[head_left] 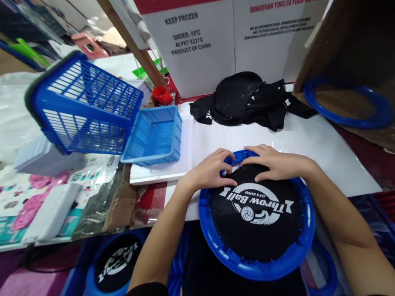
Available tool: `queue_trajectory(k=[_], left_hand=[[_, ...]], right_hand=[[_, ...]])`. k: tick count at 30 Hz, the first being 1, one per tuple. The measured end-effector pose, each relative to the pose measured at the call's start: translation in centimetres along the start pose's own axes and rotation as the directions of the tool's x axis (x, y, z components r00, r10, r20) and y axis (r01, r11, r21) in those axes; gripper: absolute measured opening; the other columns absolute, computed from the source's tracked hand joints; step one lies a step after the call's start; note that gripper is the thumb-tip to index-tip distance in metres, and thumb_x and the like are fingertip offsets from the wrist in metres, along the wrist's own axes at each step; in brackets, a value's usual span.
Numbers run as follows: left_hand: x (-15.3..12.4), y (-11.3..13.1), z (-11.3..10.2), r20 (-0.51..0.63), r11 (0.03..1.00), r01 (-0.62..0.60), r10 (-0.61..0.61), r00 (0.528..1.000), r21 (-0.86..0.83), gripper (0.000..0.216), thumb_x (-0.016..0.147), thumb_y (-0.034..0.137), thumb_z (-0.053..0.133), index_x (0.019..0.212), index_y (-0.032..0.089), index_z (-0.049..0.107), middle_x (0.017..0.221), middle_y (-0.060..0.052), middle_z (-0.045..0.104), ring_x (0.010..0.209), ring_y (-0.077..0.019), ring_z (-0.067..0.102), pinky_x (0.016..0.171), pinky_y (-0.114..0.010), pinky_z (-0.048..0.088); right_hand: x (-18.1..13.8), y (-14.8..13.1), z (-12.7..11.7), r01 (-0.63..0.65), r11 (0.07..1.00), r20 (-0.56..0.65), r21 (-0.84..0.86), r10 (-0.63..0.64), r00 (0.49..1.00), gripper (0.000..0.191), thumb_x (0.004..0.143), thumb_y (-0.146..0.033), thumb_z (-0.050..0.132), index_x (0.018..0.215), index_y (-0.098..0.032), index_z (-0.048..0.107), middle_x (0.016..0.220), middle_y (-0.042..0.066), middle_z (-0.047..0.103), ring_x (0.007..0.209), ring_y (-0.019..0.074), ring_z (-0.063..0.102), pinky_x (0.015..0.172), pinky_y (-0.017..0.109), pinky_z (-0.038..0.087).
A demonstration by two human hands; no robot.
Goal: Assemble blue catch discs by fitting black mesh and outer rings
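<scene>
A round throw-and-catch disc with a blue plastic ring rests tilted at the table's front edge, over my lap. Black mesh with white "Throw Ball" print spans the ring, and small pegs or clips line its inner side. At the far rim my left hand has its fingers curled over the ring and its thumb on the mesh. Just to the right, my right hand grips the same rim, thumb also on the mesh. Between the hands a short stretch of bare ring shows, with the mesh edge below it.
Black mesh pieces lie piled behind the disc. A loose blue ring leans in a cardboard box at right. On the left are a light-blue tray, a tipped blue basket and a red cup. Another disc sits below the table.
</scene>
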State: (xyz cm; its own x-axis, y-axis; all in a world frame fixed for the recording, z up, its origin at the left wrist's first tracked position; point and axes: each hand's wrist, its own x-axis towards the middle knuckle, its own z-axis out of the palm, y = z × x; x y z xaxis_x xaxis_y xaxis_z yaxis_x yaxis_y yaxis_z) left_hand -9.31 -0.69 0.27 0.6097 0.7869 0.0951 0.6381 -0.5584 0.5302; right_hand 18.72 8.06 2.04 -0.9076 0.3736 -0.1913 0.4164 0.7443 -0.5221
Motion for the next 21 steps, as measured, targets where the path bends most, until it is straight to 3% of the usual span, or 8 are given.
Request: queue_trajectory(k=[5, 10, 15, 21], left_hand=[[-0.4, -0.2, 0.0, 0.047, 0.987, 0.024, -0.017, 0.999, -0.161, 0.021, 0.086, 0.032, 0.09, 0.08, 0.021, 0.073, 0.132, -0.012, 0.063, 0.132, -0.0324, 0.058, 0.115, -0.05, 0.052], [-0.1, -0.4, 0.7, -0.013, 0.978, 0.024, -0.027, 1.0, -0.209, 0.023, 0.089, 0.033, 0.085, 0.081, 0.021, 0.068, 0.131, -0.011, 0.061, 0.123, -0.0297, 0.062, 0.109, -0.048, 0.056], [-0.2, -0.6, 0.4, -0.237, 0.994, 0.104, -0.097, 0.967, 0.015, 0.023, 0.097, 0.037, 0.079, 0.085, 0.019, 0.07, 0.121, -0.012, 0.063, 0.118, -0.0315, 0.062, 0.105, -0.052, 0.054], [-1.1, -1.0, -0.1, -0.174, 0.992, 0.113, -0.121, 0.977, -0.058, 0.016, 0.098, 0.038, 0.077, 0.097, 0.022, 0.078, 0.131, -0.011, 0.062, 0.127, -0.0306, 0.062, 0.112, -0.051, 0.054]], right_hand=[[1.4, -0.8, 1.0, 0.085, 0.996, -0.119, -0.014, -0.086, 0.989, 0.028, 0.103, -0.045, 0.066, 0.119, -0.027, 0.08, 0.149, 0.017, 0.058, 0.147, 0.0406, 0.048, 0.122, 0.067, 0.043], [2.9, -0.2, 2.1, 0.166, 0.986, -0.152, 0.002, -0.164, 0.975, 0.022, 0.103, -0.033, 0.064, 0.119, -0.029, 0.08, 0.147, 0.014, 0.056, 0.143, 0.0355, 0.052, 0.121, 0.062, 0.046], [2.6, 0.9, 1.3, 0.085, 0.996, -0.209, -0.009, -0.085, 0.974, 0.015, 0.101, -0.03, 0.066, 0.106, -0.025, 0.079, 0.138, 0.015, 0.062, 0.13, 0.0355, 0.06, 0.115, 0.061, 0.051], [2.2, 1.4, 1.0, 0.016, 1.0, -0.27, -0.01, -0.018, 0.963, 0.015, 0.101, -0.028, 0.065, 0.103, -0.023, 0.079, 0.153, 0.016, 0.056, 0.144, 0.0387, 0.054, 0.121, 0.062, 0.046]])
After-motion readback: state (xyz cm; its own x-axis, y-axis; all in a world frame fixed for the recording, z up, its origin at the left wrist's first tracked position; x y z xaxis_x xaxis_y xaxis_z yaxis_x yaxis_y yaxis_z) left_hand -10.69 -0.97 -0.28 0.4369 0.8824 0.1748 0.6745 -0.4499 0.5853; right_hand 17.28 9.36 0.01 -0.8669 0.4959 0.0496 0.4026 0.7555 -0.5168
